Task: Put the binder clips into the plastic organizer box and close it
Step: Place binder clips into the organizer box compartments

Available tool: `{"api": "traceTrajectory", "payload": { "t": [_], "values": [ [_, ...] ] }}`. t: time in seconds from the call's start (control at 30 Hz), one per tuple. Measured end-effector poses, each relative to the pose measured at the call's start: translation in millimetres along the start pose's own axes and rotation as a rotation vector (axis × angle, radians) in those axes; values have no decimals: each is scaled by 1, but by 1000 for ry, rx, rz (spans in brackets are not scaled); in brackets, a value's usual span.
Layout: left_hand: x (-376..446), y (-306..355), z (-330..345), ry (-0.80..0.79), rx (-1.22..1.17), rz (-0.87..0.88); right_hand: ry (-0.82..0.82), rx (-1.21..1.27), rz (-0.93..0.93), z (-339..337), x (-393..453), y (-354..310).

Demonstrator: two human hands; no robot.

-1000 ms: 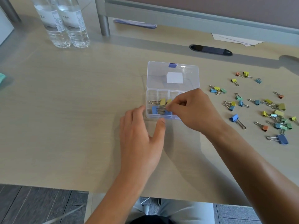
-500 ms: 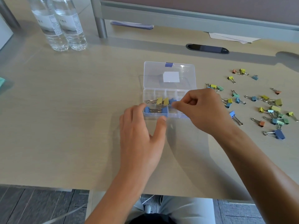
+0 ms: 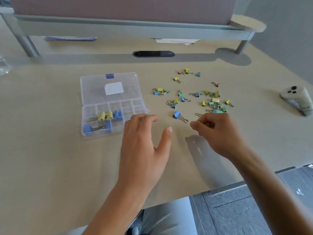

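A clear plastic organizer box (image 3: 88, 111) lies open on the desk, its lid (image 3: 94, 89) folded back with a blue latch. Several yellow and blue binder clips (image 3: 108, 115) sit in its left compartments. Many loose coloured clips (image 3: 212, 100) are scattered to the right of it. A large blue clip (image 3: 177, 114) lies closest to my hands. My left hand (image 3: 144, 141) hovers open just right of the box, fingers spread. My right hand (image 3: 218, 131) is loosely curled near the large blue clip, fingertips together, with nothing visible in them.
A grey shelf riser (image 3: 132, 29) spans the back of the desk, with papers (image 3: 176, 41) under it and a dark cable slot (image 3: 153, 53) in front. A white controller (image 3: 295, 99) lies at the far right. The desk's front edge (image 3: 220, 187) is close to my arms.
My right hand has left the box and moved right toward the loose clips. My left hand has come off the box and shifted right. The camera has turned to the right.
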State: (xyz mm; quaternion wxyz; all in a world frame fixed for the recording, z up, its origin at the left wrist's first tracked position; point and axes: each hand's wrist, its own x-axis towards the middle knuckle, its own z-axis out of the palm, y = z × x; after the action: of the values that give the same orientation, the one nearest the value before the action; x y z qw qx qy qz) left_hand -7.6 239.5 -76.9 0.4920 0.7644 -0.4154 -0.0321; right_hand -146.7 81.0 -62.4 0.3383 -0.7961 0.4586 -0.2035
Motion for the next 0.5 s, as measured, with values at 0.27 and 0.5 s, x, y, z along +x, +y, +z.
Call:
{"api": "traceTrajectory", "payload": {
  "t": [0.27,0.5],
  "values": [
    [20,31,49,-280,118,47,120,53,35,-40,15,45],
    [38,49,79,-338,170,47,237,-68,36,-57,48,75]
  ]
}}
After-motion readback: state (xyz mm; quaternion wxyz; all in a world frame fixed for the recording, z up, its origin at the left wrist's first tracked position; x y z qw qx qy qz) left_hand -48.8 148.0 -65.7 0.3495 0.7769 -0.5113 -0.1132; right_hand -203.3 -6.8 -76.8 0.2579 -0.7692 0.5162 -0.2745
